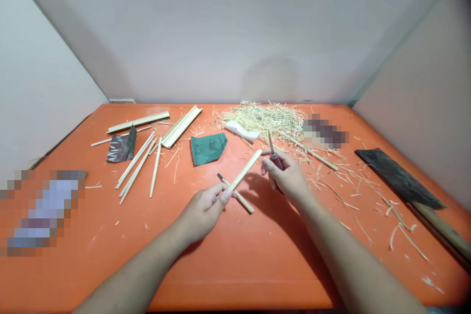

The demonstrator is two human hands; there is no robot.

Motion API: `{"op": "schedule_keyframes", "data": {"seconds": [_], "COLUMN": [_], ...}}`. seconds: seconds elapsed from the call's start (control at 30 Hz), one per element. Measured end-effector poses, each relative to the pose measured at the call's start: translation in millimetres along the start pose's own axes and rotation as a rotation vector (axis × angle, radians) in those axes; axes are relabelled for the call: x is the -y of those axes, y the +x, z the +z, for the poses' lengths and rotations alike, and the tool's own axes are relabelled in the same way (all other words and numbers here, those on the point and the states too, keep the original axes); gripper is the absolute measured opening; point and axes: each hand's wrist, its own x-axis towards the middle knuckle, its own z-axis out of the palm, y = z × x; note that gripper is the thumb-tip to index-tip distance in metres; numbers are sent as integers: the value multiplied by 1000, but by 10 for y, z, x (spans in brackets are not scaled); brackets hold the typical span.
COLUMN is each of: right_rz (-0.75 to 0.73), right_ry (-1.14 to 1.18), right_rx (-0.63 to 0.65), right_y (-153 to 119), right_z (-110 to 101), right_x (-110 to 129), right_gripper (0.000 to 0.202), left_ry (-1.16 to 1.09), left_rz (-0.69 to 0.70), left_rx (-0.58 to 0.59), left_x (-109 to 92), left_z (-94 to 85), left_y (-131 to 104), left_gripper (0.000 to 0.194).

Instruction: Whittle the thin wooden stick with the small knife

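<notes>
My left hand point(209, 208) is closed on one end of a pale bamboo strip point(247, 169), which slants up to the right. In my right hand point(289, 176), the fingers wrap round the dark reddish handle of a small pointed knife point(271, 141), its blade upward near the strip's far end. Just beyond my left fingertips lies a thin tool with a wooden handle point(243, 202) and a dark flat tip, partly hidden by that hand. A piece of green sandpaper point(209, 149) rests on the orange table point(235, 265) ahead of my hands.
Several thin sticks point(136, 162) and split bamboo pieces point(183, 126) lie at the back left, near a dark folded sheet point(121, 147). A shavings pile point(267, 120) sits at the back, with a white scrap point(242, 131) before it. A large dark blade point(399, 176) lies right.
</notes>
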Motion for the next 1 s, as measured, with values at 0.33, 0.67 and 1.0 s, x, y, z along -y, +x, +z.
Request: {"op": "schedule_keyframes", "data": {"seconds": [0.33, 0.67, 1.0], "right_rz": [125, 59, -248], "right_ry": [260, 15, -847], "right_rx": [52, 19, 290], "right_y": [-7, -14, -428], "right_z": [37, 62, 345], "right_x": [-12, -59, 146], "right_gripper": [41, 44, 40], "left_ry": [-322, -362, -169], "left_rz": [-136, -156, -86], "left_rx": [159, 171, -143], "left_x": [4, 16, 100], "left_z": [13, 22, 49], "left_y": [-10, -5, 48], "left_gripper": [47, 56, 40]}}
